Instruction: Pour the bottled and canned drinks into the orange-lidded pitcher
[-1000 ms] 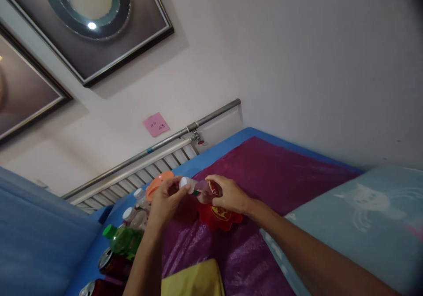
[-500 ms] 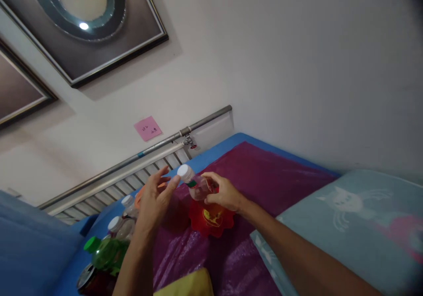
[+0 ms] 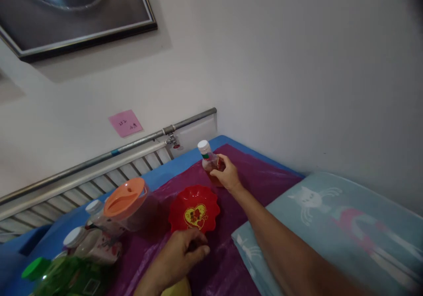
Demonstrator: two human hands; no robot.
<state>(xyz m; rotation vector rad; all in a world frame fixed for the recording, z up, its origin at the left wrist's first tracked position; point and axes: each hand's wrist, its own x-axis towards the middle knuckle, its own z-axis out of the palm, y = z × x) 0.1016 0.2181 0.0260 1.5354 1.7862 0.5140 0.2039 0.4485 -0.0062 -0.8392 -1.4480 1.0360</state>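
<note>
A small clear bottle (image 3: 210, 167) with a white cap, a green neck band and amber liquid stands beyond the plate, tilted in the view. My right hand (image 3: 227, 175) is closed around its side, thumb towards me. Nearer to me lies a red plate (image 3: 211, 219) with a scalloped rim and a yellow heart print. Over its near edge hangs my left hand (image 3: 185, 254), holding nothing, fingers loosely bent with the thumb apart. Whether that hand touches the plate I cannot tell. Under it, a yellow object (image 3: 178, 288) is mostly hidden.
Purple plastic sheeting (image 3: 254, 170) covers the blue surface. To the left stand a tub with an orange lid (image 3: 127, 197), white-capped bottles (image 3: 99, 245) and a green bottle (image 3: 71, 276). A light-blue cat-print cloth (image 3: 317, 216) lies right. Behind are a radiator (image 3: 109, 177) and wall.
My right hand has moved the bottle from above the plate to the sheeting beyond it. My left hand has left the bottle's cap and come down towards me. The view has shifted right.
</note>
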